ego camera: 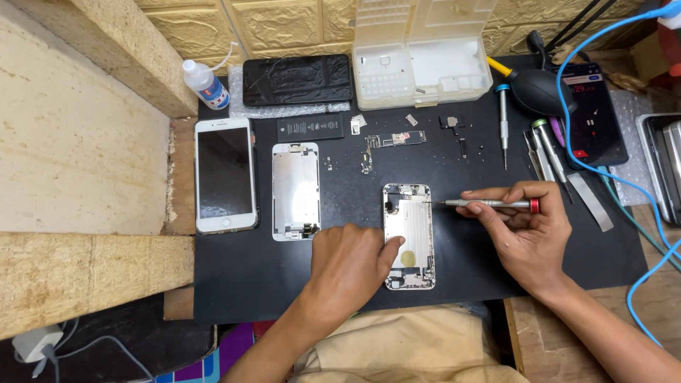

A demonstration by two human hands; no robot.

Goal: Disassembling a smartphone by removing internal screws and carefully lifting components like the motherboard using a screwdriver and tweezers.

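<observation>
Lying opened at the middle of the black work mat (284,284): a stripped phone housing (409,237), silver inside, emptied of its main parts. Being steadied along its left edge by the left hand (351,266), fingers curled, thumb pressing on the shell. Being worked at its upper right edge by a slim grey screwdriver (489,204) with a red cap, pinched in the closed fingers of the right hand (525,237). Already lying out above and to the left: the logic board (394,140), the black battery (311,128), the detached screen assembly (296,191) face down, and small brackets and screws scattered about. Judging by that, teardown looking well advanced, with only small fittings remaining in the shell. Resting farther out: a whole white phone (225,175), a white parts tray (422,53), spare drivers (503,124) and tweezers (545,152).
</observation>
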